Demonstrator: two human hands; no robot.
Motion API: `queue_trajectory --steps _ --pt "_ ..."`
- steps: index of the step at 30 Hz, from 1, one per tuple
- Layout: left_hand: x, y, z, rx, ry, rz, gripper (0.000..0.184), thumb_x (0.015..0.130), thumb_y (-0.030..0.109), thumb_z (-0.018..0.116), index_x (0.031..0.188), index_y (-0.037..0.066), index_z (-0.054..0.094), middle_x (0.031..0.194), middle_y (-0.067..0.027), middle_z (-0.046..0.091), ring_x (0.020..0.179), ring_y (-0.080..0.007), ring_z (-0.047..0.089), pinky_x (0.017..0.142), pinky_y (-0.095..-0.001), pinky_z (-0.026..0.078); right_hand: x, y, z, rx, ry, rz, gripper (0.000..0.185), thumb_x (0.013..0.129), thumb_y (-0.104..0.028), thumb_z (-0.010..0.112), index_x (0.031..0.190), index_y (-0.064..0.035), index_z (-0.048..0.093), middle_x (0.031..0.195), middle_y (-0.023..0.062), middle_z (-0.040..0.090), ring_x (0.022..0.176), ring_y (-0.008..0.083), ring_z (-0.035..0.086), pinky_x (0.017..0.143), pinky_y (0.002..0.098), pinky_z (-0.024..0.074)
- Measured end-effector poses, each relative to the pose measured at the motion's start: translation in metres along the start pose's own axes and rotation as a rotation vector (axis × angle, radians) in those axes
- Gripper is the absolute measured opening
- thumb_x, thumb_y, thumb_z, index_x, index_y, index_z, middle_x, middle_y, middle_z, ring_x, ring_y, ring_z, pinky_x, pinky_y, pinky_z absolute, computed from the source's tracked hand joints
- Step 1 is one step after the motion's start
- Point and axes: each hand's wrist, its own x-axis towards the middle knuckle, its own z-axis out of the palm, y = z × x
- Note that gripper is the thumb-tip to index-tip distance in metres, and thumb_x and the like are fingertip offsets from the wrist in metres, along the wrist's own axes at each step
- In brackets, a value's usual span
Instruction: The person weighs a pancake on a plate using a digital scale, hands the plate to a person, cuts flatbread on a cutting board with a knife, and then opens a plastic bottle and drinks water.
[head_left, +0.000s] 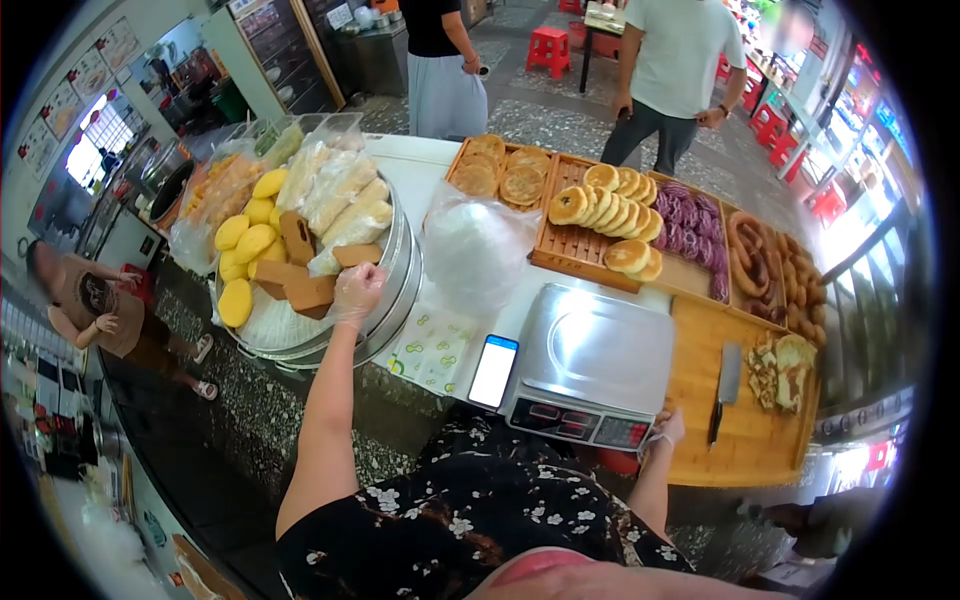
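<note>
Blocks [310, 293], brown, sharp-edged, beside left hand [358, 290]; shiny, flat-topped metal scale [598, 345] at right hand [668, 428]; hands apart, grip unclear.

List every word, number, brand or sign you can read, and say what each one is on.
No text here reads clearly enough to quote.
Scale's front panel: red marks, too blurred to read.
Phone: screen washed out to white, nothing legible.
Wall posters: print too small.
Brown T-shirt on the person at the left: dark print, unreadable.
Lit signs at the far right: too blurred.
</note>
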Motion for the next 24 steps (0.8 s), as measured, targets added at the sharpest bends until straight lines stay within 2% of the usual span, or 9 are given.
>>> queue_trajectory --steps 2,5,15,18,20,24 --pt "0.0 -0.001 0.001 -0.007 0.007 0.015 0.018 0.076 0.018 0.06 0.063 0.006 0.055 0.063 -0.0149 0.058 0.059 -0.0334 0.057 0.053 -0.0421 0.045 0.007 0.004 0.0 0.016 -0.007 -0.051 0.028 0.086 -0.032 0.054 0.065 -0.014 0.047 0.048 -0.0012 0.039 0.036 0.0136 0.036 0.032 0.0281 0.0237" --pt "0.0 0.001 0.001 -0.003 0.019 0.038 0.017 0.076 0.017 0.06 0.063 0.006 0.055 0.062 -0.0151 0.058 0.058 -0.0335 0.057 0.053 -0.0418 0.045 -0.002 -0.002 -0.003 -0.016 -0.03 -0.016 0.029 0.086 -0.033 0.054 0.065 -0.0133 0.047 0.048 -0.0008 0.039 0.036 0.0145 0.036 0.033 0.0283 0.0243" --pt "0.002 0.004 -0.001 -0.03 0.039 0.089 0.019 0.075 0.013 0.059 0.06 0.005 0.05 0.056 -0.0163 0.054 0.054 -0.034 0.056 0.049 -0.0415 0.043 0.001 -0.001 0.001 0.036 -0.028 -0.016 0.028 0.088 -0.031 0.05 0.068 -0.0123 0.047 0.049 0.0013 0.04 0.038 0.0147 0.037 0.034 0.0285 0.0262" --pt "0.0 0.001 0.001 -0.037 0.024 0.087 0.019 0.075 0.013 0.059 0.06 0.005 0.051 0.057 -0.0163 0.054 0.054 -0.0342 0.056 0.049 -0.0415 0.043 0.0 -0.002 -0.001 0.035 -0.025 0.004 0.029 0.088 -0.033 0.05 0.066 -0.0152 0.043 0.048 -0.0016 0.04 0.036 0.0121 0.038 0.03 0.0275 0.0243" --pt "0.002 0.005 -0.003 -0.04 0.022 0.086 0.02 0.076 0.015 0.06 0.061 0.005 0.051 0.058 -0.0161 0.054 0.055 -0.0345 0.055 0.05 -0.0414 0.043 0.023 0.007 -0.008 -0.086 -0.015 -0.026 0.029 0.086 -0.033 0.052 0.067 -0.0102 0.048 0.05 0.0038 0.042 0.04 0.0178 0.039 0.035 0.0328 0.0307" --pt "0.002 0.005 -0.002 -0.023 0.018 0.087 0.022 0.076 0.017 0.06 0.062 0.004 0.051 0.059 -0.016 0.054 0.055 -0.0346 0.055 0.051 -0.0418 0.043 0.016 0.004 -0.005 -0.086 -0.007 -0.064 0.028 0.085 -0.031 0.052 0.068 -0.0088 0.049 0.051 0.0046 0.043 0.041 0.0194 0.041 0.037 0.0345 0.0346"
